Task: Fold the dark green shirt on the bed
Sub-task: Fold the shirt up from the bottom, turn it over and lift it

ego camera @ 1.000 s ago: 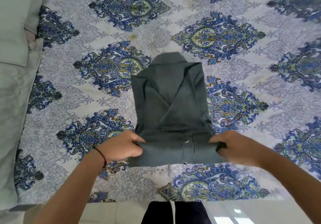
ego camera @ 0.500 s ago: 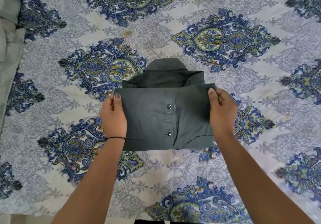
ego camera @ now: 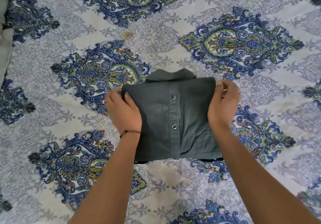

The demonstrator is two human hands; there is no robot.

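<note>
The dark green shirt (ego camera: 173, 117) lies folded into a compact rectangle on the bed, button placket and two snap buttons facing up, collar peeking out at its far edge. My left hand (ego camera: 124, 112) grips the far left corner of the top layer, thumb on top of the cloth. My right hand (ego camera: 223, 102) pinches the far right corner, fingers curled round the edge. Both forearms reach in from the bottom of the view.
The bed (ego camera: 243, 46) is covered by a white sheet printed with blue and green ornaments. A grey pillow or blanket (ego camera: 4, 46) lies along the left edge.
Both hands have carried the shirt's near hem up and over to the collar end, folding it in half. In the last half second the folded edge moved farther over the collar.
</note>
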